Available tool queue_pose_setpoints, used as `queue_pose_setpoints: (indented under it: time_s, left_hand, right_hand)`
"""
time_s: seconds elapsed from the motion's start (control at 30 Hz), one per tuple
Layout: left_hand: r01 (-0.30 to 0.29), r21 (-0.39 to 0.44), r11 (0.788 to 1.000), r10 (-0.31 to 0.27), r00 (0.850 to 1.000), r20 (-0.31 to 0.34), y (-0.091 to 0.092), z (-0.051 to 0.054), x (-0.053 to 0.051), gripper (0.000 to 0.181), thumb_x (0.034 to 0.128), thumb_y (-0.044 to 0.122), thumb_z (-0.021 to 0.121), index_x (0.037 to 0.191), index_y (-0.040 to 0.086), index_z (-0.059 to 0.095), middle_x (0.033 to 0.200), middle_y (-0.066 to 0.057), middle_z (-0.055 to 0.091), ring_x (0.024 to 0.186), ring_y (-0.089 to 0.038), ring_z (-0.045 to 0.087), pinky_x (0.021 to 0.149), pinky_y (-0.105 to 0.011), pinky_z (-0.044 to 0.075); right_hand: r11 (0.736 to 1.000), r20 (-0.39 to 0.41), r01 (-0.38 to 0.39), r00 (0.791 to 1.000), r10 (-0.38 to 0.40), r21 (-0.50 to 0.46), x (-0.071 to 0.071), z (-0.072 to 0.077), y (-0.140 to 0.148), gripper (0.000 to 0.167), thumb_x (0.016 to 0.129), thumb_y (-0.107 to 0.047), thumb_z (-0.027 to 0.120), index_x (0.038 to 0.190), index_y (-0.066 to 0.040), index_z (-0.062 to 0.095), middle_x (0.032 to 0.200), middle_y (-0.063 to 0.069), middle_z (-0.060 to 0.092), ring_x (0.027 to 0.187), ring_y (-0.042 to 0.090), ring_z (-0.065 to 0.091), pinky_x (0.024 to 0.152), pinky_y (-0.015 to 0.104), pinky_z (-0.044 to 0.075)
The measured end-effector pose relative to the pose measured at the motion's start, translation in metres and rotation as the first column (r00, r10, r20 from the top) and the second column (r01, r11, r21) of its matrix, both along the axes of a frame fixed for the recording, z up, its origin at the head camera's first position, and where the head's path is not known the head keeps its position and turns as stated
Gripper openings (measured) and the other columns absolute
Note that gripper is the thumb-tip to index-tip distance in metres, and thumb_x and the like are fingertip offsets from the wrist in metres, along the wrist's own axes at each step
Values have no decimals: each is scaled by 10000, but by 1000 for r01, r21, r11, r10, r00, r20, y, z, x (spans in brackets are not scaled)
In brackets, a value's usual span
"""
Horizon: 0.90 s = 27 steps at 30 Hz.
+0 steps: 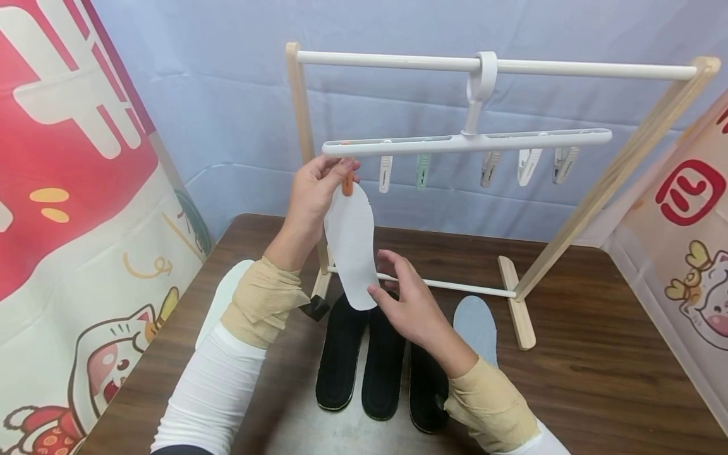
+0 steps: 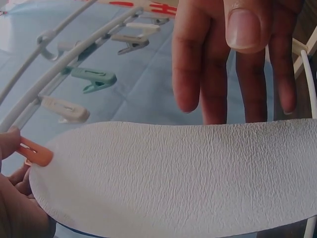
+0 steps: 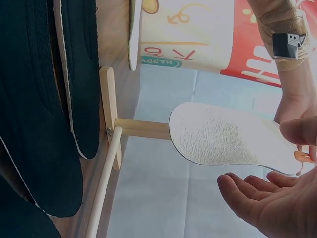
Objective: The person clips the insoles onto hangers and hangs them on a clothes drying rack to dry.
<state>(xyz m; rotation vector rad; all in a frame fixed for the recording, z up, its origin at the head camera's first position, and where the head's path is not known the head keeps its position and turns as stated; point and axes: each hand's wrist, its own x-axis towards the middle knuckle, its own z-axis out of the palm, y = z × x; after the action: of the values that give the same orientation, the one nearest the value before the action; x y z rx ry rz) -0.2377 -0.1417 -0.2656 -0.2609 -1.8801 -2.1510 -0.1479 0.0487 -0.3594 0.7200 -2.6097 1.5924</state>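
Observation:
A white insole (image 1: 351, 246) hangs upright below the left end of a white clip hanger (image 1: 398, 146). The orange clothespin (image 1: 347, 183) overlaps the insole's upper edge. With thumb and fingers, my left hand (image 1: 313, 196) pinches that clothespin. Beside the insole's lower end is my right hand (image 1: 414, 304), fingers extended and gripping nothing. In the right wrist view the right hand (image 3: 277, 203) appears apart from the insole (image 3: 223, 134). The left wrist view shows the insole's textured face (image 2: 173, 173) up close, with the orange clothespin (image 2: 38, 152) at its end.
The hanger hooks over the white bar (image 1: 387, 60) of a wooden-sided rack (image 1: 614, 183). Several other clothespins hang along it, including a green one (image 1: 423, 172). Black insoles (image 1: 383, 373) lie on the brown table (image 1: 591, 392), with a light-blue insole (image 1: 476, 325) and a pale one (image 1: 224, 294).

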Motion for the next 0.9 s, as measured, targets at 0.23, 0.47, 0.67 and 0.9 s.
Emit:
queue_pose_setpoints:
  time_s: [0.23,0.47,0.67,0.9]
  left_hand:
    - [-6,-19,1000,6,1000,16,-1,0,0,316,976,181,696,1253,32,678,1058,-69,736,935,-184,684,1066,-319,411]
    - [-14,-44,999,15,1000,27,-3,0,-1,307,977,186,695,1244,36,681,989,-9,746,1003,-269,689,1096,-324,373]
    - [-22,-58,998,25,999,45,-4,2,-2,284,969,189,707,1216,48,693,907,9,739,993,-267,690,1099,-337,375]
    - [-15,-65,998,19,998,58,-4,2,-3,337,950,207,734,1263,92,689,936,-65,730,976,-187,665,1089,-346,378]
  right_hand:
    - [1000,-18,10,1000,-10,5,-1,-1,2,624,985,-124,667,1521,-43,357,1502,159,442,1353,332,500,1065,498,458]
    - [1000,-26,20,999,-19,24,-1,-1,5,621,986,-137,669,1518,-44,362,1512,169,439,1362,334,492,1071,508,452]
    - [998,-15,32,999,-31,52,-1,0,9,617,989,-162,669,1517,-58,368,1514,159,444,1365,310,495,1075,490,453]
    - [998,-19,32,999,-31,60,-1,0,13,612,992,-152,661,1519,-56,365,1514,144,448,1370,308,489,1083,473,449]
